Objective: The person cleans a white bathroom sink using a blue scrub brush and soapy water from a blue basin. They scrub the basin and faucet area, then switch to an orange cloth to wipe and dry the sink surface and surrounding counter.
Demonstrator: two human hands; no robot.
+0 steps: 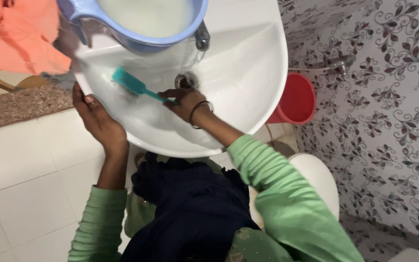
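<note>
My right hand (186,103), with a dark bangle at the wrist, grips the handle of a teal scrubbing brush (131,83). The brush head presses on the inside of a white wash basin (248,92), left of the drain (186,80). My left hand (95,121) clasps the basin's near-left rim, thumb on the edge. Both arms wear green sleeves. A blue plastic jug (136,43) of milky water sits at the back of the basin beside the metal tap (202,38), and the basin's surface looks wet.
A red bucket (297,99) stands under the basin on the right, on patterned leaf tiles (389,97). A white toilet (322,179) is at lower right. Orange cloth (15,34) hangs at upper left above a speckled ledge (20,106) and white tiles (25,184).
</note>
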